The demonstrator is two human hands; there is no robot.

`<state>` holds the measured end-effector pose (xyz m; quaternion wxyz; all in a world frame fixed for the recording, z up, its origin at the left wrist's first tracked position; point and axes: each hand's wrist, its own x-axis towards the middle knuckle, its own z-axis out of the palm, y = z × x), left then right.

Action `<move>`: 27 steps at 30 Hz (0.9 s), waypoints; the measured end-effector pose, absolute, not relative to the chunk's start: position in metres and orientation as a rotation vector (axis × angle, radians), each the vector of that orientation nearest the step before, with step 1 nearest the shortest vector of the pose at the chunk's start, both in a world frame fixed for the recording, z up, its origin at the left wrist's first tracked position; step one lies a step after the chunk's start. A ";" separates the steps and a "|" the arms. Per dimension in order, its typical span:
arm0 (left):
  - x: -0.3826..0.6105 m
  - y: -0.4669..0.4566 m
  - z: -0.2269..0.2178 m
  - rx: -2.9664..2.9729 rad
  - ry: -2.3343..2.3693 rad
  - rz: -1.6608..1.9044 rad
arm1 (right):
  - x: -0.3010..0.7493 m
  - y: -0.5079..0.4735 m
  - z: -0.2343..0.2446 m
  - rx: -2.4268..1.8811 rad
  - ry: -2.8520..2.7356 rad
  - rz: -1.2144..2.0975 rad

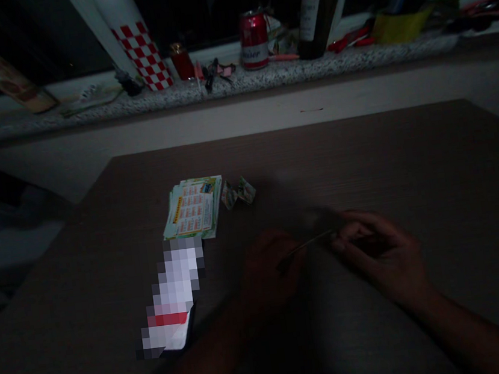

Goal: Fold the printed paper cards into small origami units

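In the dim light, my left hand (271,269) is closed above the table, its fingers mostly lost in shadow. My right hand (382,252) is closed too, thumb and fingertips pinched together. Between the two hands runs a thin, flat piece (308,243), seen nearly edge-on like a card or paper; both hands grip it at its ends. Beyond my left hand stand small folded paper shapes (238,193). Beside them lies a loose stack of printed cards (193,209) with calendar-like grids of orange marks.
A phone (172,296) with a bright, blurred screen lies left of my left forearm on the wooden table (364,155). Along the stone windowsill (228,86) stand a red-and-white checkered bottle (145,54), a red can (254,39), a dark bottle (311,24) and small clutter.
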<state>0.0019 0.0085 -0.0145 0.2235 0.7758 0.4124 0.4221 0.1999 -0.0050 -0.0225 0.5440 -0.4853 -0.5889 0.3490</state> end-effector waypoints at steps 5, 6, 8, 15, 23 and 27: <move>-0.006 0.015 -0.013 2.593 1.010 1.217 | 0.205 -0.009 -0.021 -1.115 -1.641 0.670; -0.007 0.016 -0.012 2.626 1.009 1.221 | 0.204 -0.009 -0.020 -1.115 -1.661 0.635; -0.007 0.016 -0.010 2.645 1.008 1.205 | 0.202 -0.009 -0.017 -1.107 -1.670 0.576; -0.001 0.001 0.000 2.006 1.320 1.332 | 0.202 -0.008 -0.012 -1.113 -1.585 0.495; 0.011 0.001 -0.013 0.811 0.889 0.808 | 0.201 -0.007 -0.012 -0.961 -1.740 0.566; 0.014 0.000 -0.020 0.789 0.891 0.829 | 0.199 -0.007 -0.013 -0.951 -1.728 0.614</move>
